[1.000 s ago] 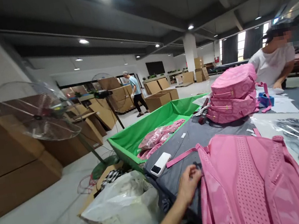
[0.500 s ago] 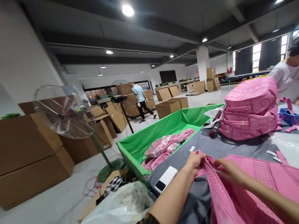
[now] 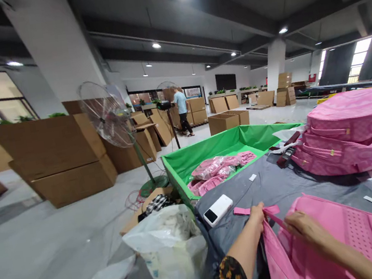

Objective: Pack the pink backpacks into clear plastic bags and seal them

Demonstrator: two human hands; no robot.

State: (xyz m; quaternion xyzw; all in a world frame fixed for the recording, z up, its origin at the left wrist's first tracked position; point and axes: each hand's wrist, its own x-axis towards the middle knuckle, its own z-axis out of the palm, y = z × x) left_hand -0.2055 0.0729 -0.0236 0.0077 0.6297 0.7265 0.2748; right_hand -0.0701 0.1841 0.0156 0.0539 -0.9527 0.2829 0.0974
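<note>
A pink backpack (image 3: 328,225) lies on the grey cloth of the table, its perforated back panel facing up. My left hand (image 3: 257,217) is closed around a pink strap (image 3: 275,250) of this bag, and a short end of webbing (image 3: 242,211) sticks out to the left of the fingers. My right hand (image 3: 302,227) is closed beside it, pinching the strap's narrow webbing near the bag's upper edge. The fingertips of the right hand are partly hidden. Left of my hands lies a white power bank (image 3: 218,210) with a dark display.
Another pink backpack (image 3: 352,130) stands at the right. Behind the table edge, a green bin (image 3: 205,148) holds pink items in plastic. A white plastic bag (image 3: 172,251), a fan (image 3: 107,117) and cardboard boxes (image 3: 63,155) are at the left. A person (image 3: 181,109) walks in the background.
The view has swung left, so the scene shifts right. My hands have moved slightly lower along the strap, and the webbing end now shows left of my left hand.
</note>
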